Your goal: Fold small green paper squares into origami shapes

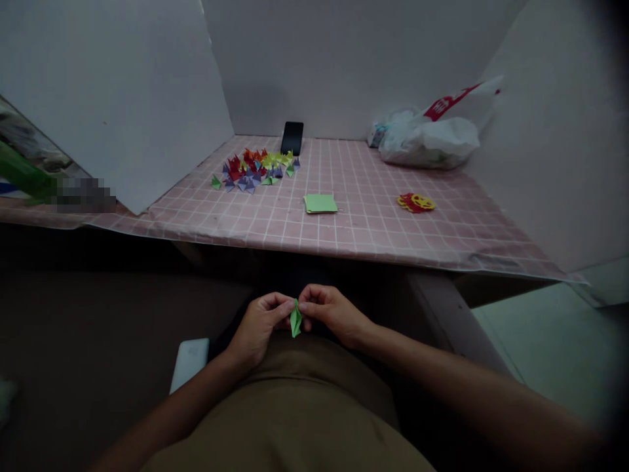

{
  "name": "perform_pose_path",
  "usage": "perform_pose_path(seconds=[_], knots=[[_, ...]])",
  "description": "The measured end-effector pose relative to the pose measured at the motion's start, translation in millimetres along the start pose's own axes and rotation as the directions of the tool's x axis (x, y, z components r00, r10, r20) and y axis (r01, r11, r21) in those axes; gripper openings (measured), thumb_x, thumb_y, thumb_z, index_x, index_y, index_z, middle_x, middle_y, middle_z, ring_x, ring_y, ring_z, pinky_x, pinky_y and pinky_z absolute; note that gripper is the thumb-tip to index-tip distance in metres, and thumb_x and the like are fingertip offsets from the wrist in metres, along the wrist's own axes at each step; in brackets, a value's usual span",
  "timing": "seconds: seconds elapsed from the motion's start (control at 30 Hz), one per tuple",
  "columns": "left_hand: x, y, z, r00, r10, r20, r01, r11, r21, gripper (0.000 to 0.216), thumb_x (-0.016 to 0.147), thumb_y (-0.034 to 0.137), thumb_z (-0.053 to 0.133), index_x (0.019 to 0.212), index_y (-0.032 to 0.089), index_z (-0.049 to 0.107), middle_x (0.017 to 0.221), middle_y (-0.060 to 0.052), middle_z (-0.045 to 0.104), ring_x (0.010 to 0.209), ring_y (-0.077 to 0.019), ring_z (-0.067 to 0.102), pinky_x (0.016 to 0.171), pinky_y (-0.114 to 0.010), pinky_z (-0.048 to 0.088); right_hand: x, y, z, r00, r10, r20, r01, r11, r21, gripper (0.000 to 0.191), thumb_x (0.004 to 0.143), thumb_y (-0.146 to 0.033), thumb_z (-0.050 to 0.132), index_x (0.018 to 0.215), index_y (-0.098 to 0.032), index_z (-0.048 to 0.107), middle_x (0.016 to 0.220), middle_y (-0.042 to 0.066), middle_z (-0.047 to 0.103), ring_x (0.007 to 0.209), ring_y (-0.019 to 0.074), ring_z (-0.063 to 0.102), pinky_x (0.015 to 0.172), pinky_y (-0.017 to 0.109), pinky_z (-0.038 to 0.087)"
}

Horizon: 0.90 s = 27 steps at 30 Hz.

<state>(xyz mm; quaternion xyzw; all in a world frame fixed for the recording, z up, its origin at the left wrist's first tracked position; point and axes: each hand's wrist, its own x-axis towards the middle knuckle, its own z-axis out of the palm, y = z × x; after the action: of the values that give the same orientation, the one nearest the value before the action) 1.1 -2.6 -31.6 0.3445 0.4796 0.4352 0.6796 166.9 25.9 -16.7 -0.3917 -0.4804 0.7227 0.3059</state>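
On table: paper stack at the middle, near the front edge | left-behind of stack: folded papers; behind these, phone at the back wall | right of stack: small heap; behind it, bag | before table: left hand, right hand; paper piece between them

One left hand, one right hand, one folded green paper. On one pink checked tablecloth: one stack of paper squares, sheets uncountable; far left, one cluster of origami pieces, well over a dozen; one black smartphone; far right, at least one plastic bag; right, one tangle of red and yellow bands, number unclear. Near left, one white device.
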Motion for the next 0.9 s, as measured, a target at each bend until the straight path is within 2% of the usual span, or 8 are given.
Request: perform_pose_path(seconds=[0.27, 0.5, 0.9], knots=[[0.8, -0.6, -1.0, 1.0, 0.012, -0.015, -0.012, 0.999, 0.03, 0.019, 0.074, 0.03, 0.074, 0.075, 0.013, 0.067, 0.065, -0.001, 0.066, 0.058, -0.0117, 0.059, 0.06, -0.024, 0.046, 0.7, 1.4, -0.4, 1.0, -0.005, -0.006, 0.005, 1.0, -0.016, 0.03, 0.071, -0.04, 0.075, 0.072, -0.016, 0.057, 0.058, -0.004, 0.057, 0.051, 0.0092, 0.051, 0.056, 0.025, 0.038], [1.4, -1.5, -2.4, 0.998, 0.055, -0.027, -0.052, 0.995, 0.089, 0.018, 0.075, 0.031, 0.073, 0.075, 0.014, 0.067, 0.065, -0.001, 0.064, 0.058, -0.0111, 0.056, 0.058, -0.022, 0.044, 1.1, 1.1, -0.9, 1.0, -0.01, 0.002, 0.01, 0.999, -0.042, 0.027, 0.072, -0.037, 0.073, 0.072, -0.016, 0.057, 0.058, -0.004, 0.057, 0.052, 0.0091, 0.051, 0.057, 0.024, 0.038], [-1.3, 9.1, 2.7, 0.972, 0.234, -0.04, -0.201, 0.9, 0.386, 0.017, 0.074, 0.03, 0.068, 0.07, 0.014, 0.064, 0.064, 0.002, 0.059, 0.06, -0.0113, 0.052, 0.057, -0.022, 0.041, 1.9, 4.4, -0.8, 0.999, -0.038, 0.02, 0.041, 0.988, -0.152, 0.009, 0.076, -0.021, 0.063, 0.073, -0.016, 0.056, 0.058, -0.004, 0.055, 0.052, 0.0081, 0.049, 0.054, 0.022, 0.035]])
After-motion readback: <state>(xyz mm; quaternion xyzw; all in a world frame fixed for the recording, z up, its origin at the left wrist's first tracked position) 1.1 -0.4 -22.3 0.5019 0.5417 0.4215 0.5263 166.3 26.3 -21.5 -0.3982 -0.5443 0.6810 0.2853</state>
